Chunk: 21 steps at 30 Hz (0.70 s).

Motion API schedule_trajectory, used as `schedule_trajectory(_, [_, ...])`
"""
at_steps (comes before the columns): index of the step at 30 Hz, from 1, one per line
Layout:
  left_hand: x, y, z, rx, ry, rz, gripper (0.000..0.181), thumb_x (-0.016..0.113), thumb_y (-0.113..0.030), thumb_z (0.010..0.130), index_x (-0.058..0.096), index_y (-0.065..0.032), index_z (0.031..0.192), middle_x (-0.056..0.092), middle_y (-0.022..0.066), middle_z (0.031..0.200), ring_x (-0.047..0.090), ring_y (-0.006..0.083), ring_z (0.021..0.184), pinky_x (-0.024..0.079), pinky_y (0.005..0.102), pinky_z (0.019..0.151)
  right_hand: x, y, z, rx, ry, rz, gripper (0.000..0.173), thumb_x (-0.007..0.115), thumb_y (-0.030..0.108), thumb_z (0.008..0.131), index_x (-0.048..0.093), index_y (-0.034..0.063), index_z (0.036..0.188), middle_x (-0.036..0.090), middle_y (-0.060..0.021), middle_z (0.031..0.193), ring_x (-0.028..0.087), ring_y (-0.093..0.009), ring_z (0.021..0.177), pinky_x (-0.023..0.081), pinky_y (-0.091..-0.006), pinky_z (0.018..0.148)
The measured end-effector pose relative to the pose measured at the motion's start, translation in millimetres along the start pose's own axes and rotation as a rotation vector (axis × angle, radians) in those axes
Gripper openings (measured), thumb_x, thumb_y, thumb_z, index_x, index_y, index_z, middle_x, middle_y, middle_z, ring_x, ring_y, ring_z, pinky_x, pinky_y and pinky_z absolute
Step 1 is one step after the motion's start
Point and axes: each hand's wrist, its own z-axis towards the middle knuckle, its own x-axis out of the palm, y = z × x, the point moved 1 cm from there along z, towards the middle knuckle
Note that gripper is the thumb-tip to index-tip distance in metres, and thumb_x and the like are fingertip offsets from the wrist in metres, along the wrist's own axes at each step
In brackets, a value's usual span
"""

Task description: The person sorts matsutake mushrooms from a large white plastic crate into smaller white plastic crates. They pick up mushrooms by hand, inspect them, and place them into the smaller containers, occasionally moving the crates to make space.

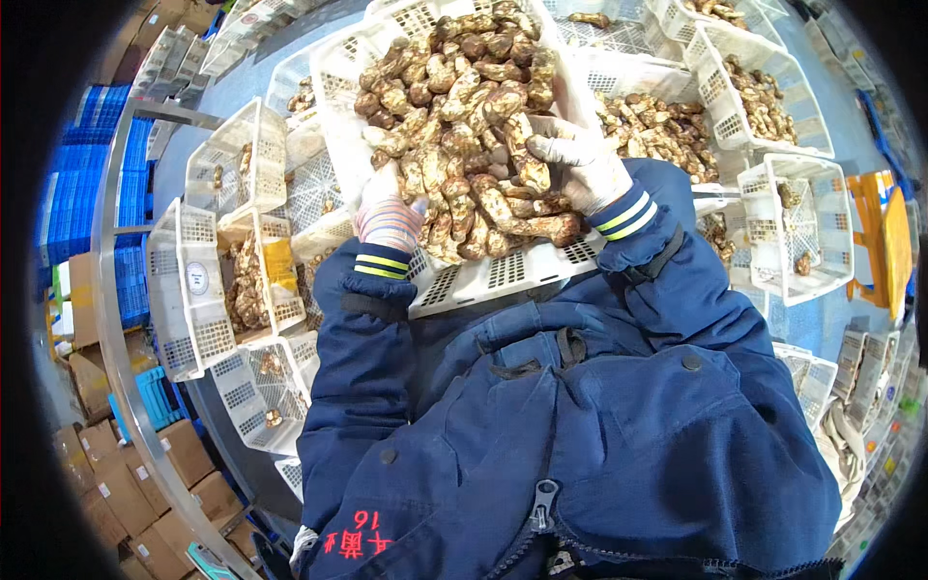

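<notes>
A white perforated plastic crate (507,272) in front of me is heaped with brown-and-cream matsutake-like mushrooms (449,145). My right hand (591,163), in a pale glove, reaches in over the crate's right side. Its fingers grip a thick mushroom (523,148) on top of the heap. On the left side of the heap lies my left hand (388,214), gloved with striped fabric at the back. Its fingers reach in among the mushrooms, partly hidden, so whether they grip one is unclear.
More white crates with mushrooms stand left (250,283) and right (656,134). Other crates (797,225) hold only a few pieces. A metal rail (109,290) curves along the left, beyond it stacked blue crates (130,196) and cardboard boxes (123,493). An orange plastic stool (881,243) is far right.
</notes>
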Motion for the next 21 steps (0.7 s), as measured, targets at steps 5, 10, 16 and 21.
schedule_trajectory(5, [29,0,-6,0.241,-0.041,0.149,0.069,0.073,-0.017,0.061,0.043,-0.0013,0.121,0.050,0.0174,0.113,0.048,0.0349,0.106,0.042,0.0441,0.089,-15,36,-22,0.107,-0.013,0.354,0.043,0.047,0.021,0.093,0.044,0.0047,0.133,0.060,-0.0145,0.117,0.062,-0.028,0.094,0.053,-0.0365,0.073])
schedule_trajectory(10, [9,-9,-8,0.137,0.127,0.276,0.080,0.074,-0.012,0.061,0.038,-0.0060,0.132,0.048,0.0159,0.125,0.050,0.0378,0.109,0.043,0.0421,0.093,-37,55,-25,0.121,0.039,0.240,0.048,0.048,0.026,0.094,0.042,-0.0007,0.133,0.062,-0.0144,0.105,0.061,-0.024,0.080,0.051,-0.0319,0.067])
schedule_trajectory(16, [3,-5,-9,0.244,-0.061,0.294,0.061,0.063,-0.010,0.066,0.047,-0.0099,0.124,0.055,0.0131,0.112,0.054,0.0312,0.103,0.042,0.0434,0.090,-63,77,-29,0.078,0.151,0.161,0.050,0.058,0.017,0.089,0.041,-0.0021,0.132,0.059,-0.0205,0.113,0.061,-0.028,0.093,0.051,-0.0363,0.076])
schedule_trajectory(21, [14,21,-5,0.081,-0.038,0.018,0.055,0.070,-0.012,0.069,0.051,-0.0068,0.121,0.058,0.0176,0.104,0.055,0.0354,0.097,0.043,0.0429,0.090,-107,127,-39,-0.036,-0.132,-0.078,0.038,0.058,0.015,0.089,0.049,0.0001,0.122,0.062,-0.0170,0.106,0.064,-0.026,0.086,0.055,-0.0361,0.072])
